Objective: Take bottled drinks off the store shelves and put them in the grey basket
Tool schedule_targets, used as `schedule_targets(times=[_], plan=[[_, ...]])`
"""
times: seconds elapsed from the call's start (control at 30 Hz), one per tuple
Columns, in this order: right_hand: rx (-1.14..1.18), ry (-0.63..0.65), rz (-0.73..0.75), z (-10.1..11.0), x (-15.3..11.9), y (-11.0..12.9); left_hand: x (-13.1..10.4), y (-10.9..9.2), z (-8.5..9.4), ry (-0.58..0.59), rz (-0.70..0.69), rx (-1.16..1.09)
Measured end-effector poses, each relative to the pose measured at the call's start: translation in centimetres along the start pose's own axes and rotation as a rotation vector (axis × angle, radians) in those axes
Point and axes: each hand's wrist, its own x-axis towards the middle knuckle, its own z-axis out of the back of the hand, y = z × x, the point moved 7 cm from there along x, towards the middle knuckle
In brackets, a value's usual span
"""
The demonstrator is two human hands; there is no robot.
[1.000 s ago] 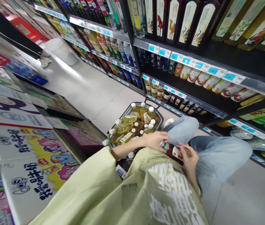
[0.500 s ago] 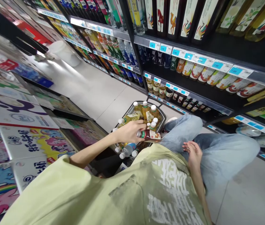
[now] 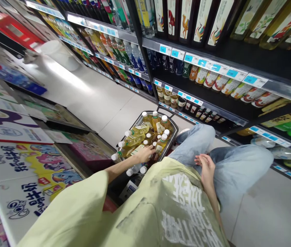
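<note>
Around the left hand (image 3: 146, 154), close-packed bottles (image 3: 158, 127)

Underside of L grip (image 3: 147, 154) hidden, btls (image 3: 135, 140) part-hidden

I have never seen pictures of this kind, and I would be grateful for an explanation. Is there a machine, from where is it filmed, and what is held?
There is no machine: these are a person's two bare hands. One camera, worn on the head, looks forward and down, so you also see the person's shirt and jeans. The left hand reaches into a dark-rimmed basket crowded with white-capped bottles; whether it grips one is hard to tell. The right hand is loosely curled in front of the jeans, with nothing visible in it. Around them are shelves of drinks and, on the left, printed cartons.
</note>
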Motion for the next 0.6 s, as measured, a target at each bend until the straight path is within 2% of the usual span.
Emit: schedule_targets(times=[0.2, 0.3, 0.4, 0.5, 0.6], plan=[[0.011, 0.045, -0.047, -0.9, 0.3, -0.2, 0.5, -0.6, -3.2, 0.026, -0.047, 0.009], [-0.004, 0.063, -0.032, -1.5, 0.3, -0.1, 0.1, -1.2, -5.1, -0.018, -0.091, -0.007], [-0.024, 0.07, -0.009, -1.9, 0.5, 0.1, 0.2, -0.5, -6.7, -0.04, -0.082, -0.022], [-0.036, 0.088, -0.003, -2.3, 0.7, 0.3, 0.9, 0.5, -7.5, -0.035, -0.055, -0.028], [-0.038, 0.121, -0.003, -2.8, 0.8, 0.5, 1.6, 0.8, -7.4, -0.034, -0.058, -0.008]])
